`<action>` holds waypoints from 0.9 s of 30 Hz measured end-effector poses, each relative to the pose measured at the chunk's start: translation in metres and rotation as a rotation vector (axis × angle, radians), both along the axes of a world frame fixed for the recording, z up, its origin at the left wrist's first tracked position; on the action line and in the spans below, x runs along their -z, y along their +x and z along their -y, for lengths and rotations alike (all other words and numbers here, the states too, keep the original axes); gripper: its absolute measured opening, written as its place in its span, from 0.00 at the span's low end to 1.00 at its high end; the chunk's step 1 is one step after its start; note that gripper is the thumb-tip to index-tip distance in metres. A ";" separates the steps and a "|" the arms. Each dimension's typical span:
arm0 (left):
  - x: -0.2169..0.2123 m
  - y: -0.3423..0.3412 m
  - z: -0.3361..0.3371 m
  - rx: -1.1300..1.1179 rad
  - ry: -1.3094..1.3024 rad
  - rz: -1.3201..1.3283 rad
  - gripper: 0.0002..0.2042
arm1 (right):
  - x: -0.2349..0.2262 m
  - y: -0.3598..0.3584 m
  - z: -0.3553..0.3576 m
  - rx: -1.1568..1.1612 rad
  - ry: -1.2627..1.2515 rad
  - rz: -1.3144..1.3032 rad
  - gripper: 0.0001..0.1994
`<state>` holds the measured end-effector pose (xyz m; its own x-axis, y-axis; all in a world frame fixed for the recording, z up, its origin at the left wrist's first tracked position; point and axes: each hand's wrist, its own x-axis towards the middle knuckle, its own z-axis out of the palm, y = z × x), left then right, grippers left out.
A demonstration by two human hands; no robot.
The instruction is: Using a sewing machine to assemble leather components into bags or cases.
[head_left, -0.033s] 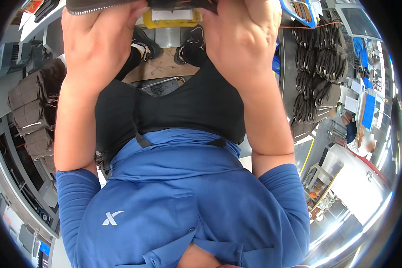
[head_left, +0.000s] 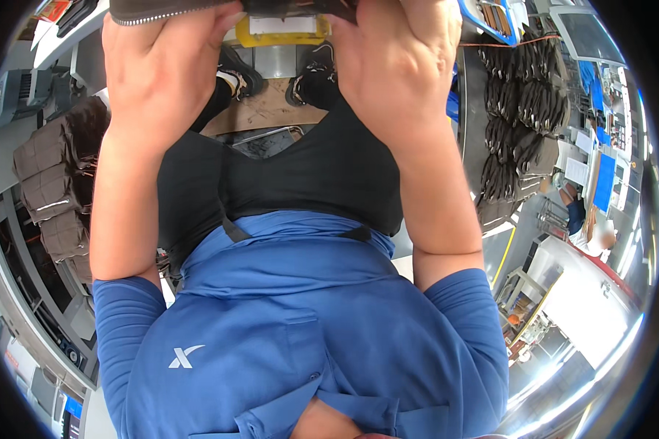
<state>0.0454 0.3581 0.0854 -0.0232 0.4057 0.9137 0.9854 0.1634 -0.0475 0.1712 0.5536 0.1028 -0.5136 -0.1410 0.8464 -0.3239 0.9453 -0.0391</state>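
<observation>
At the view's upper edge, the dark zip-edged piece (head_left: 170,7) overlaps the left hand (head_left: 154,80), near the right hand (head_left: 399,69); fingers are mostly hidden, so I cannot tell either grip's closure. I'd keep tension even.

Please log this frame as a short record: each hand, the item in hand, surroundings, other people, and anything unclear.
Left grip: at the dark brown cloth, top edge of view
Right grip: at the cloth's other end
Item detail: pale-toothed zip along its left part
Between hands: yellow frame
Left side: brown cloth stack
Right side: dark cloth pile
Clothing: blue shirt, black trousers
Other people: one person, far right
Unclear: fingertips and cloth mostly cut off
</observation>
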 end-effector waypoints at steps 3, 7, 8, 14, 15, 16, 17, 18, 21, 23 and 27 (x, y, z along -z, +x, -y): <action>-0.009 0.020 0.024 -0.192 -0.275 0.082 0.11 | -0.016 0.022 0.013 0.171 0.121 0.173 0.11; -0.011 0.029 0.045 0.172 -0.037 0.319 0.10 | -0.027 0.061 0.009 -0.010 -0.077 0.196 0.17; -0.003 0.024 0.063 0.216 -0.036 0.431 0.10 | -0.027 0.071 -0.001 -0.109 -0.142 0.196 0.18; -0.030 0.015 0.055 0.402 0.030 0.680 0.35 | -0.040 0.052 -0.010 -0.183 -0.793 0.104 0.26; -0.038 0.014 0.059 0.403 -0.176 0.682 0.36 | -0.045 0.049 -0.010 -0.176 -0.731 0.212 0.24; -0.038 0.016 0.057 0.387 -0.271 0.626 0.35 | -0.049 0.045 -0.009 -0.167 -0.665 0.317 0.24; -0.028 0.021 0.055 0.381 -0.240 0.645 0.32 | -0.050 0.042 -0.010 -0.139 -0.531 0.421 0.22; -0.018 0.023 0.057 0.423 -0.257 0.710 0.28 | -0.050 0.039 -0.005 -0.134 -0.468 0.464 0.22; -0.001 0.023 0.058 0.452 -0.375 0.681 0.20 | -0.041 0.030 0.013 -0.140 -0.410 0.531 0.24; 0.001 0.030 0.051 0.294 -0.284 0.804 0.17 | -0.031 0.030 0.021 -0.164 -0.365 0.524 0.25; -0.011 0.033 0.038 0.319 -0.220 0.969 0.24 | -0.032 0.037 0.027 -0.187 -0.244 0.413 0.15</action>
